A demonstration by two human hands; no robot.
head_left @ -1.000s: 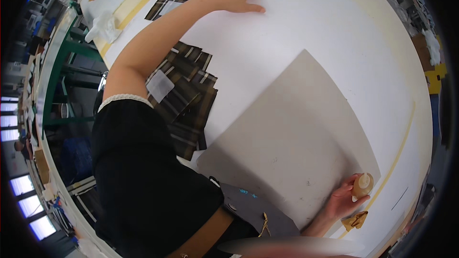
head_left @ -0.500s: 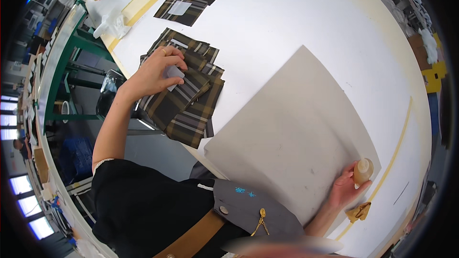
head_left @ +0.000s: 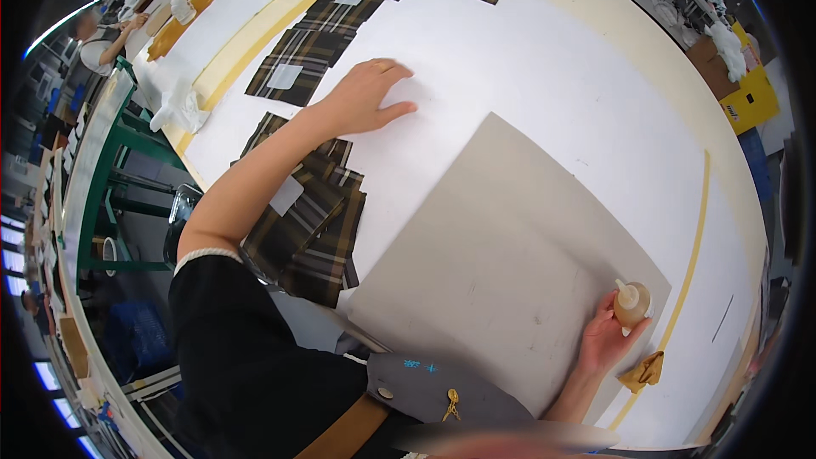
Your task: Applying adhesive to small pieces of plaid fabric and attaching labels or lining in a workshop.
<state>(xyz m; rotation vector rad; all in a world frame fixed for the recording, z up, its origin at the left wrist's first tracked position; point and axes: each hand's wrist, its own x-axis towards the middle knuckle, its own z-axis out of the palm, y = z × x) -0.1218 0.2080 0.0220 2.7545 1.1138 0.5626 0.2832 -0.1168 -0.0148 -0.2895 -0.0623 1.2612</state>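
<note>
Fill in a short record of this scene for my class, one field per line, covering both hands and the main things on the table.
Left hand: open, no visible object held, over the white tabletop; contact unclear
Right hand: fingers around a nozzle bottle
Grey sheet: lying on the tabletop
Near plaid pile: overlapping pieces, partly hidden by the left forearm
Far plaid row: pieces beyond the near pile
Brown scrap: crumpled, right of the right wrist
</note>
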